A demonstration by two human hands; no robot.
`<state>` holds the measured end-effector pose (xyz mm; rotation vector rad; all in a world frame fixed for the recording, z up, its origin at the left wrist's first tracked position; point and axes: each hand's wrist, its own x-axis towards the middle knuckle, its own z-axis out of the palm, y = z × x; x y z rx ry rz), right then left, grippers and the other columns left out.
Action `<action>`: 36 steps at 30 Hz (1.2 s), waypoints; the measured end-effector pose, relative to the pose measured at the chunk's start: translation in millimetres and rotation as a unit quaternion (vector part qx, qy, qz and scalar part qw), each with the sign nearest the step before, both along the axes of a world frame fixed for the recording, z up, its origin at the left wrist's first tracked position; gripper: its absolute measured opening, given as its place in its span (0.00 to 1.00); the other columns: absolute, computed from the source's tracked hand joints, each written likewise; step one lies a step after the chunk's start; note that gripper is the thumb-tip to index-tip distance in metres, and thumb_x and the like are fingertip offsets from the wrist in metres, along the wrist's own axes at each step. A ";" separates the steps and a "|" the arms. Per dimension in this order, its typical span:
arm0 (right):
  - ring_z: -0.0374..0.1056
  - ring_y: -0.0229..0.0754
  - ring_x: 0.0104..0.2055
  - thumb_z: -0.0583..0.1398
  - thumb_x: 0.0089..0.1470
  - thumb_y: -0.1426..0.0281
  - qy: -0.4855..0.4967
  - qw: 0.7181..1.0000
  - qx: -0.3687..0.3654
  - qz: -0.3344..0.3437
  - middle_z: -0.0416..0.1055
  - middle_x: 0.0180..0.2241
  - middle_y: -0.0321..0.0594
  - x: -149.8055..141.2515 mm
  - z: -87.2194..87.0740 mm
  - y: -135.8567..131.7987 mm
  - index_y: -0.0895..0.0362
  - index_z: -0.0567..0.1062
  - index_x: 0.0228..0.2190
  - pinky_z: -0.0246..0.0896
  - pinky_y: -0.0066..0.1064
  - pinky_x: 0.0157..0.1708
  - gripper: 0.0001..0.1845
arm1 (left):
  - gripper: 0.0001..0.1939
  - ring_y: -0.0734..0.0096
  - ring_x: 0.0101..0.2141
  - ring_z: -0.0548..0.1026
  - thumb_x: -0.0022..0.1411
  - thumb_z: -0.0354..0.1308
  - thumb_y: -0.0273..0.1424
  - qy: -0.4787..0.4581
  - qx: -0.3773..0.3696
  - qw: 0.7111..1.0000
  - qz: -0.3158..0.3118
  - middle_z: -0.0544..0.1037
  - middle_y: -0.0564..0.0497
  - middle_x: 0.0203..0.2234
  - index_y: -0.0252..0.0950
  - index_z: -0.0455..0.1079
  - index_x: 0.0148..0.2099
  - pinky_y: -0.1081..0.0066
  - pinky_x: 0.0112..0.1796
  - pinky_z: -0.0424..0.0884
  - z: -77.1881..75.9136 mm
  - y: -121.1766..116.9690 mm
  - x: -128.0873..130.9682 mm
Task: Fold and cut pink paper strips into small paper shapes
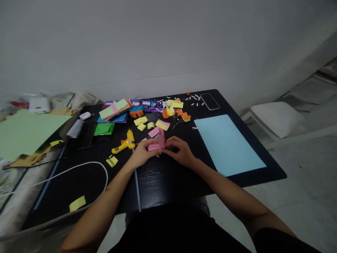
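Note:
A folded piece of pink paper (160,138) is held over the middle of the black table. My left hand (145,151) is closed on it, thumb in front and fingers behind. At its right edge, the fingertips of my right hand (181,150) are pinched together; whether they grip the paper or something small is hidden. Just left of my left hand lies a yellow glue gun (125,142). Behind the hands are a pink and yellow paper piece (162,124) and small yellow slips (140,121).
A light blue sheet (229,144) and a phone (210,101) lie to the right. Stacked coloured paper (116,109), green paper (104,129) and orange scraps (171,111) sit toward the back. A white cable (86,163) loops at left. A white stool (273,117) stands beyond the table.

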<state>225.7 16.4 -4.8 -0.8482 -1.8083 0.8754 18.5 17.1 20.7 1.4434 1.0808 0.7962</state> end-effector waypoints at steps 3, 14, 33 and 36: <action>0.68 0.39 0.32 0.67 0.56 0.66 0.007 1.000 0.001 -0.010 0.72 0.37 0.40 -0.7 -0.1 -0.7 0.54 0.79 0.34 0.67 0.33 0.33 0.05 | 0.18 0.69 0.27 0.77 0.51 0.70 0.38 -0.025 -0.007 1.000 0.005 0.81 0.52 0.31 0.35 0.75 0.42 0.66 0.33 0.77 0.7 -1.4 1.7; 0.69 0.36 0.31 0.68 0.56 0.65 0.027 0.999 0.017 -0.022 0.72 0.34 0.39 -3.6 -4.2 -1.0 0.56 0.78 0.32 0.67 0.29 0.31 0.08 | 0.18 0.72 0.28 0.76 0.50 0.72 0.36 -0.075 -0.018 0.997 0.013 0.79 0.53 0.32 0.35 0.74 0.42 0.69 0.33 0.77 4.4 -3.6 4.8; 0.77 0.42 0.34 0.67 0.54 0.64 0.053 0.991 -0.110 -0.054 0.81 0.34 0.40 -6.4 -1.7 -7.2 0.55 0.81 0.36 0.72 0.31 0.37 0.08 | 0.20 0.69 0.31 0.78 0.49 0.73 0.33 -0.119 -0.023 0.989 0.081 0.81 0.50 0.34 0.35 0.76 0.45 0.68 0.34 0.79 -8.2 -3.4 7.9; 0.77 0.42 0.33 0.64 0.56 0.65 0.061 0.988 -0.131 -0.049 0.81 0.33 0.40 -5.4 1.7 -6.4 0.56 0.81 0.36 0.72 0.31 0.36 0.09 | 0.23 0.65 0.38 0.79 0.49 0.73 0.34 -0.081 0.020 0.994 0.073 0.81 0.48 0.40 0.36 0.74 0.47 0.64 0.40 0.78 -7.0 -5.9 9.3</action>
